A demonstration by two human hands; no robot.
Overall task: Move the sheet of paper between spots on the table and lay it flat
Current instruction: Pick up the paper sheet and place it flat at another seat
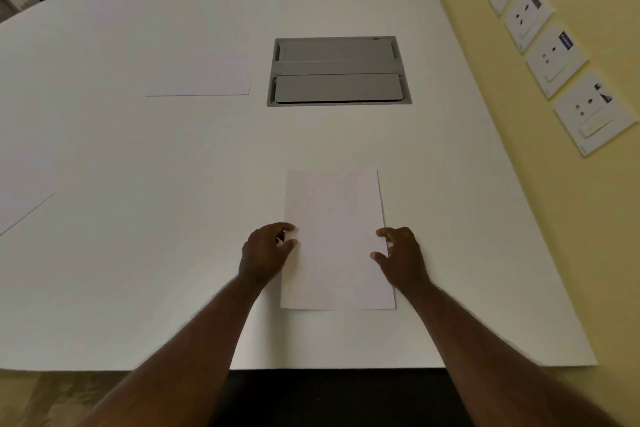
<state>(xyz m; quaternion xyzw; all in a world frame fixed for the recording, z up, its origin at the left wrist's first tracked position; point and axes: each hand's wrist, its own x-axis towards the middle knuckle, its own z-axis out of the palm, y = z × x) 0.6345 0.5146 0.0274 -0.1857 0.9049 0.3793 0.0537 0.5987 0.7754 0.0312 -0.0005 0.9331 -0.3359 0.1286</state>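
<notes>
Head view looks down on my white table (138, 166), which fills most of the frame and curves away at its far left edge. To the right a yellow wall (519, 184) runs along the table's side, carrying a row of four white socket plates (554, 59). Set into the tabletop, beyond the middle, is a grey hatch (339, 70) with two closed flaps, one behind the other.

Three white sheets lie on the table. One sheet (336, 239) is straight in front of me, near the table's near edge, long side pointing away from me, and it looks flat against the surface. A second sheet (201, 69) lies flat just left of the hatch, well apart from the first. A third sheet (20, 198) is at the far left, cut off by the frame.

Both my forearms reach in from the bottom. My left hand (266, 253) sits at the near sheet's left edge, fingers curled, thumb and fingertips pinching that edge lightly. My right hand (401, 256) is at the right edge, fingers half spread, tips touching the paper; whether it truly grips the edge or merely rests on it, I cannot tell.
</notes>
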